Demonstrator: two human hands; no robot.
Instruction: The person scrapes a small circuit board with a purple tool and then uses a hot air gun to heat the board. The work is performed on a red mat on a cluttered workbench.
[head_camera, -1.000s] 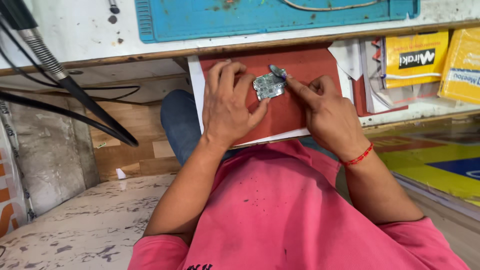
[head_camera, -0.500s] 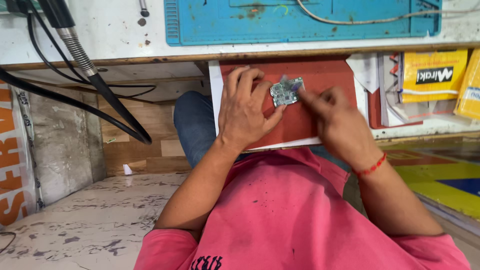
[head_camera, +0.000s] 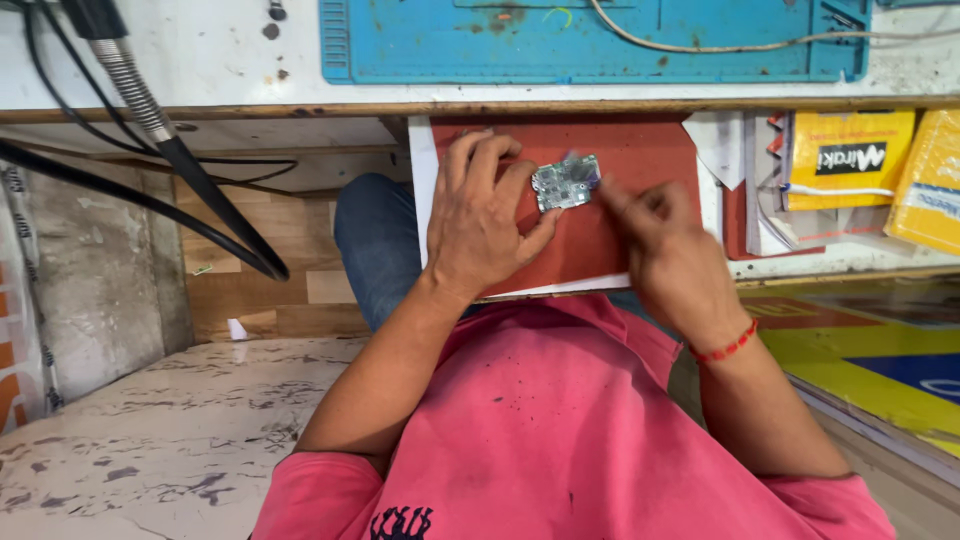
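A red board (head_camera: 640, 235) rests across my lap, edged in white, and a small circuit board (head_camera: 566, 183) lies on it near the top. Above it runs my white workbench (head_camera: 200, 60), stained and scuffed, carrying a blue mat (head_camera: 480, 45) with a pale cable (head_camera: 720, 42) across it.

Left hand (head_camera: 487, 222) and blurred right hand (head_camera: 672, 258) on a small circuit board (head_camera: 565, 183) atop a red pad (head_camera: 640, 160).
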